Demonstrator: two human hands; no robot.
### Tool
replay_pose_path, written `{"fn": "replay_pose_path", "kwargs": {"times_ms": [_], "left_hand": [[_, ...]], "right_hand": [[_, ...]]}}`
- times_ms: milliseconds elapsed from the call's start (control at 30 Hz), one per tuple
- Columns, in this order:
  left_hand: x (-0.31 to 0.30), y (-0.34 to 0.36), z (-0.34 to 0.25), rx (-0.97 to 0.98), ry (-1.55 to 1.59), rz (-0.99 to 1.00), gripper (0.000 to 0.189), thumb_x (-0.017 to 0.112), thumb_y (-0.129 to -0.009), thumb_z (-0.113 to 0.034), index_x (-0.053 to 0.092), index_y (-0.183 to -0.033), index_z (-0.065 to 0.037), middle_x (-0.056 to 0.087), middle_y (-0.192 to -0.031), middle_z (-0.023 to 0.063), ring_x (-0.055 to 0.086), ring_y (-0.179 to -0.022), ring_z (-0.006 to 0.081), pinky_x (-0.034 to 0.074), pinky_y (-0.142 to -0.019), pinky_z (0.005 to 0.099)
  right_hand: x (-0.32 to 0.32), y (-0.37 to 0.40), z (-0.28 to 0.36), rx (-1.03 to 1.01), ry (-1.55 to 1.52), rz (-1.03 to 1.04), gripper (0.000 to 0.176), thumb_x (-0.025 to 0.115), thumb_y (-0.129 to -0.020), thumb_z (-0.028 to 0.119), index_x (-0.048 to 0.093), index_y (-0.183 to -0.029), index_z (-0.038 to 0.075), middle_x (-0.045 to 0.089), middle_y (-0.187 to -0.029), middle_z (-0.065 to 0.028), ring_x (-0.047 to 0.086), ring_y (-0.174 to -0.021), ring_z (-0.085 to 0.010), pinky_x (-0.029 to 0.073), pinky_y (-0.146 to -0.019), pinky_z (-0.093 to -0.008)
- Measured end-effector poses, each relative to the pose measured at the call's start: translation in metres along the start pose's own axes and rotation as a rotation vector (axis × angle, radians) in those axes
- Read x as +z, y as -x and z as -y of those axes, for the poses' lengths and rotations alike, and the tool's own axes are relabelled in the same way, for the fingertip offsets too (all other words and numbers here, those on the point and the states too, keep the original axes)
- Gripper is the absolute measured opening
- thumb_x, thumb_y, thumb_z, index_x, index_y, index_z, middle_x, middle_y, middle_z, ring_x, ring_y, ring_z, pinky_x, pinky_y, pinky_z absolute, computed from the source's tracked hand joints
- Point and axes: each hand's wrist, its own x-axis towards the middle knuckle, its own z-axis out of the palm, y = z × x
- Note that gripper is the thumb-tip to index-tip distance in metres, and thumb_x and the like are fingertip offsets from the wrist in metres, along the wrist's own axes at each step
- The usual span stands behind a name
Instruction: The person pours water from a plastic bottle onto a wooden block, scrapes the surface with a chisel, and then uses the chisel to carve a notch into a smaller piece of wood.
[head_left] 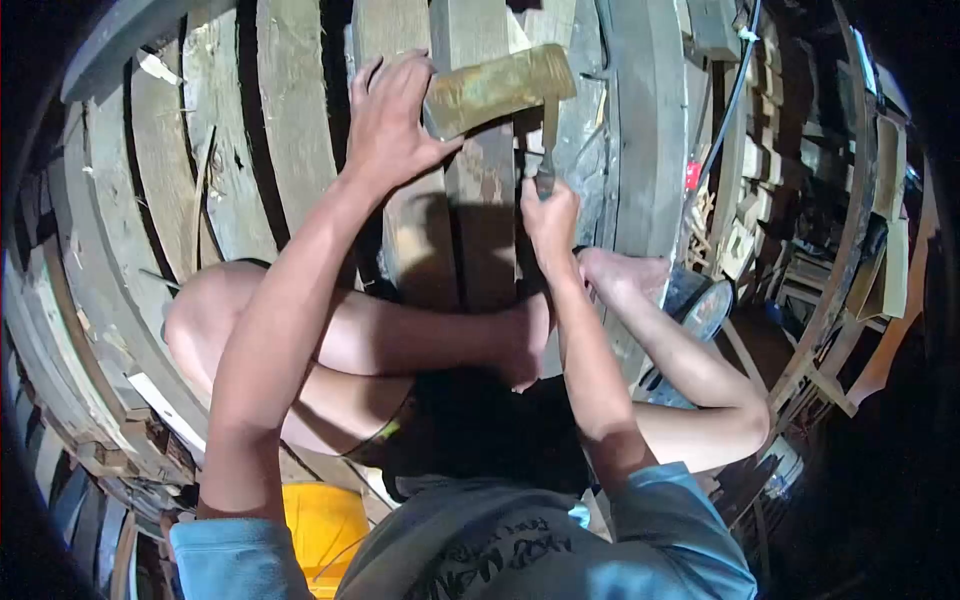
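My left hand (392, 118) grips the left end of a short wooden block (500, 90), with the fingers above and the thumb along its lower edge. The block is yellowish brown with a worn surface and lies slanted across the planks. In my right hand (551, 218), the fingers are closed around the dark handle of a chisel (549, 130). Its narrow, rust-coloured blade points away from me, and the tip overlaps the lower edge of the block near its right end.
Wooden slats (290, 110) with dark gaps form the floor under my crossed legs. A thick beam (645, 130) runs along the right, with scrap wood (735, 245) beyond. Behind me stands a yellow container (325, 530). A blue cord (728, 115) hangs at the right.
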Motion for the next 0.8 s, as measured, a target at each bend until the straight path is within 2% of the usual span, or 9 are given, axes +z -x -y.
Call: {"fn": "replay_pose_path", "kwargs": {"times_ms": [167, 300, 367, 533, 567, 600, 633, 667, 800], "left_hand": [[-0.001, 0.003, 0.0, -0.016, -0.018, 0.018, 0.077, 0.085, -0.057, -0.027, 0.048, -0.121, -0.008, 0.056, -0.124, 0.013, 0.049, -0.124, 0.0288, 0.026, -0.108, 0.0483], [-0.002, 0.0, 0.0, -0.02, 0.013, 0.021, 0.076, 0.085, -0.056, -0.027, 0.05, -0.12, -0.007, 0.057, -0.122, 0.0128, 0.048, -0.126, 0.0289, 0.025, -0.109, 0.0488], [0.002, 0.001, 0.003, -0.026, 0.025, 0.013, 0.073, 0.085, -0.056, -0.027, 0.051, -0.118, -0.007, 0.057, -0.122, 0.0122, 0.048, -0.126, 0.0277, 0.025, -0.109, 0.0484], [-0.002, 0.003, 0.001, -0.045, 0.007, 0.039, 0.073, 0.085, -0.056, -0.027, 0.051, -0.118, -0.007, 0.056, -0.125, 0.0121, 0.048, -0.126, 0.0259, 0.024, -0.11, 0.0472], [-0.001, 0.001, 0.002, -0.042, 0.007, 0.027, 0.073, 0.085, -0.057, -0.027, 0.051, -0.118, -0.007, 0.056, -0.125, 0.0123, 0.048, -0.126, 0.026, 0.024, -0.11, 0.047], [-0.003, 0.0, -0.001, -0.063, 0.006, 0.048, 0.073, 0.085, -0.057, -0.027, 0.051, -0.118, -0.007, 0.055, -0.126, 0.0128, 0.048, -0.126, 0.0263, 0.023, -0.111, 0.0468], [-0.004, 0.0, -0.001, -0.066, 0.006, 0.042, 0.073, 0.085, -0.057, -0.027, 0.051, -0.118, -0.007, 0.055, -0.126, 0.0128, 0.048, -0.126, 0.0263, 0.023, -0.111, 0.0468], [-0.004, 0.001, -0.002, -0.064, 0.005, 0.042, 0.073, 0.085, -0.056, -0.027, 0.051, -0.118, -0.007, 0.056, -0.126, 0.0128, 0.048, -0.126, 0.0265, 0.023, -0.111, 0.0469], [-0.003, -0.001, 0.0, -0.042, 0.014, 0.043, 0.074, 0.085, -0.055, -0.024, 0.051, -0.117, -0.006, 0.057, -0.122, 0.0122, 0.048, -0.126, 0.0268, 0.025, -0.109, 0.0474]], "right_hand": [[-0.008, -0.042, 0.043, 0.033, -0.018, 0.067, 0.019, 0.061, -0.084, 0.015, 0.066, -0.089, -0.002, 0.067, -0.075, -0.022, 0.067, -0.07, -0.0363, 0.049, -0.062, -0.0402], [-0.003, 0.006, -0.022, 0.038, 0.018, 0.076, 0.025, 0.062, -0.082, 0.018, 0.068, -0.098, 0.0, 0.066, -0.08, -0.0258, 0.067, -0.082, -0.0403, 0.053, -0.073, -0.0431], [-0.002, -0.006, -0.025, 0.053, 0.306, 0.251, 0.026, 0.063, -0.082, 0.021, 0.069, -0.098, 0.001, 0.066, -0.081, -0.0273, 0.066, -0.083, -0.0416, 0.052, -0.074, -0.0461], [-0.008, -0.02, -0.018, 0.191, 0.354, 0.224, 0.031, 0.067, -0.082, 0.026, 0.069, -0.095, -0.002, 0.066, -0.084, -0.028, 0.064, -0.084, -0.0447, 0.051, -0.074, -0.0463], [-0.017, -0.009, -0.026, 0.176, 0.209, 0.164, 0.034, 0.067, -0.081, 0.025, 0.067, -0.097, -0.004, 0.066, -0.084, -0.028, 0.067, -0.083, -0.0409, 0.05, -0.075, -0.0454], [-0.024, 0.002, -0.043, 0.179, 0.097, 0.155, 0.026, 0.065, -0.084, 0.022, 0.066, -0.088, -0.003, 0.066, -0.07, -0.0212, 0.068, -0.069, -0.031, 0.051, -0.062, -0.0425], [-0.039, 0.007, -0.036, 0.705, -0.523, 0.347, 0.014, 0.06, -0.087, 0.018, 0.059, -0.082, 0.005, 0.056, -0.058, -0.0089, 0.058, -0.053, -0.0193, 0.045, -0.047, -0.0345], [-0.048, 0.018, -0.028, 0.694, -0.886, 0.338, 0.011, 0.057, -0.089, 0.015, 0.05, -0.081, 0.011, 0.043, -0.055, -0.0007, 0.042, -0.043, -0.0119, 0.035, -0.039, -0.0263], [-0.078, 0.033, -0.024, 0.743, -1.683, 0.848, 0.019, 0.055, -0.086, 0.014, 0.043, -0.073, 0.008, 0.038, -0.052, -0.0027, 0.035, -0.038, -0.012, 0.033, -0.034, -0.0274]]}}
